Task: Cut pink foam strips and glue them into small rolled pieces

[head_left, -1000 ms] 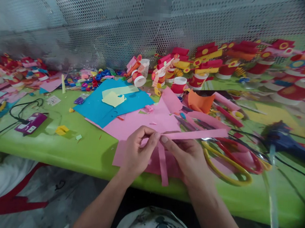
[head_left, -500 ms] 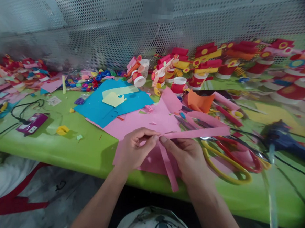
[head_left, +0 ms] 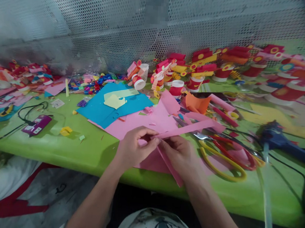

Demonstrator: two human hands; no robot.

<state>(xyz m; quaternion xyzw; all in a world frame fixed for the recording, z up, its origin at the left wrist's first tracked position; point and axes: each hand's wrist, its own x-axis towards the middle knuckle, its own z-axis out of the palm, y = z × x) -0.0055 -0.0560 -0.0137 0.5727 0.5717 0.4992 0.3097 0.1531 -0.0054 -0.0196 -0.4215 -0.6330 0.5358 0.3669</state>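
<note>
Pink paper strips (head_left: 190, 127) above pink sheet (head_left: 151, 163), pinched by left hand (head_left: 134, 148) and right hand (head_left: 181, 157) between thumbs and curled fingers. Hands close together, thumbs pointing inward, forearms slanting up from below, wrists over near edge of green table (head_left: 72, 152).

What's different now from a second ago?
The hanging end of the pink strip has swung rightward, close alongside the right hand. Nothing was visibly let go: that hand and the left hand still pinch the paper. The scissors and glue gun stayed put.
</note>
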